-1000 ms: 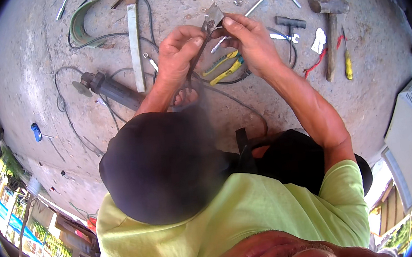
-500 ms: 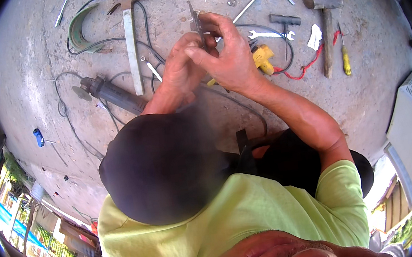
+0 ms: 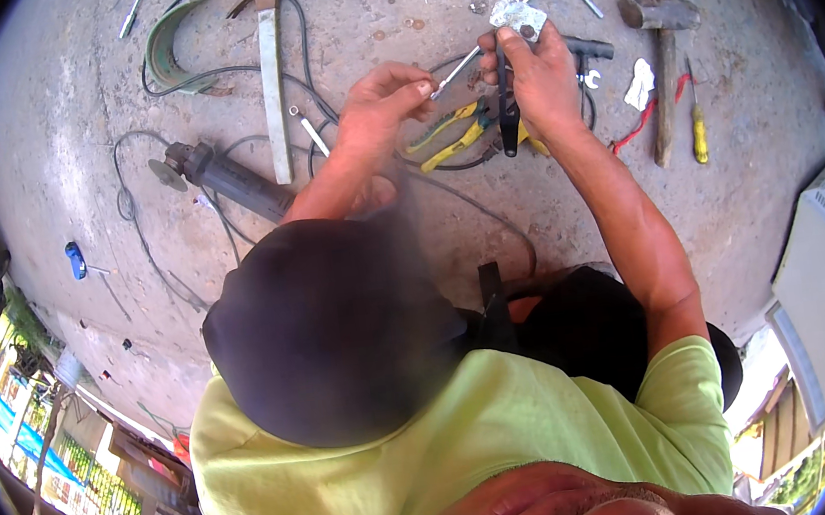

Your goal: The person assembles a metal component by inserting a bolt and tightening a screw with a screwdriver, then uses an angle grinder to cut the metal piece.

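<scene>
The right hand (image 3: 542,78) is closed around a pale silvery, roughly rectangular metal plate (image 3: 518,13) and a narrow black bar (image 3: 508,112) extending from its lower edge toward the person; both are raised above the grey concrete floor (image 3: 660,221); the left hand (image 3: 382,108), apart from them, has thumb and fingertips drawn narrowly together, though whether it pinches something small I cannot tell; pliers with yellow-and-black handles (image 3: 461,140) lie between the forearms; a dark cylindrical angle grinder (image 3: 236,181) lies left of the left forearm

There are two hands (image 3: 543,83), one grinder (image 3: 236,183), one claw hammer (image 3: 274,91), one sledgehammer (image 3: 661,13) and one yellow-handled screwdriver (image 3: 699,135).
</scene>
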`<control>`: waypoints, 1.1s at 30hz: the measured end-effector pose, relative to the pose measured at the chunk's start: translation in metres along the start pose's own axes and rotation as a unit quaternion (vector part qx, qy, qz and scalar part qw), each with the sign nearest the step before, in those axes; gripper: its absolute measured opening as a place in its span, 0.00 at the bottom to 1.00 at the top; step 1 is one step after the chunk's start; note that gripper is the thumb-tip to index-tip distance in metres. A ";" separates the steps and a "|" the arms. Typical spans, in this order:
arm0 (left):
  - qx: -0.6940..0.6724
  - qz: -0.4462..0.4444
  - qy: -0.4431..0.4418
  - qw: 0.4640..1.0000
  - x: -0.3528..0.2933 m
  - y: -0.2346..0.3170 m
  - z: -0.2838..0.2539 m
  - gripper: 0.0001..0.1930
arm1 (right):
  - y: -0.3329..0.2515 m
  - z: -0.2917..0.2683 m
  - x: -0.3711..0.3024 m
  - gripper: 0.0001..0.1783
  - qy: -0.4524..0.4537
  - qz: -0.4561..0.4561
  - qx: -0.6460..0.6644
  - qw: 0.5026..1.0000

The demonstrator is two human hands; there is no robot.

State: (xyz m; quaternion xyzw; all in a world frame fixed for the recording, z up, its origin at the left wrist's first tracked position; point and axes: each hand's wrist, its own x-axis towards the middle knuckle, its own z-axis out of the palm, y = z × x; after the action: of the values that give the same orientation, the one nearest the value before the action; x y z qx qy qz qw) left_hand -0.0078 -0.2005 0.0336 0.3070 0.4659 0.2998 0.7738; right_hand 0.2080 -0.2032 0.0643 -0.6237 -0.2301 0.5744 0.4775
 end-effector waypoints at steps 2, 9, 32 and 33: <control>0.119 0.023 0.050 0.991 0.001 0.009 -0.002 0.07 | 0.003 -0.004 0.000 0.11 -0.011 0.025 -0.047 0.999; 0.425 0.264 0.062 0.864 0.003 0.046 0.022 0.07 | 0.021 -0.001 -0.012 0.13 -0.073 -0.074 -0.230 0.968; 0.497 0.388 0.078 0.772 0.004 0.042 0.030 0.09 | 0.019 0.024 -0.025 0.15 -0.073 -0.118 -0.231 0.963; 0.502 0.386 0.078 0.770 0.004 0.042 0.030 0.09 | 0.022 0.023 -0.024 0.14 -0.068 -0.137 -0.253 0.955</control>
State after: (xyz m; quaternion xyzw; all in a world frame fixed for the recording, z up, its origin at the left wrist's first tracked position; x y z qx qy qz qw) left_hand 0.0131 -0.1770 0.0745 0.7815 0.4510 0.3193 0.2898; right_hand 0.1749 -0.2255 0.0602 -0.6462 -0.4831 0.4675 0.3612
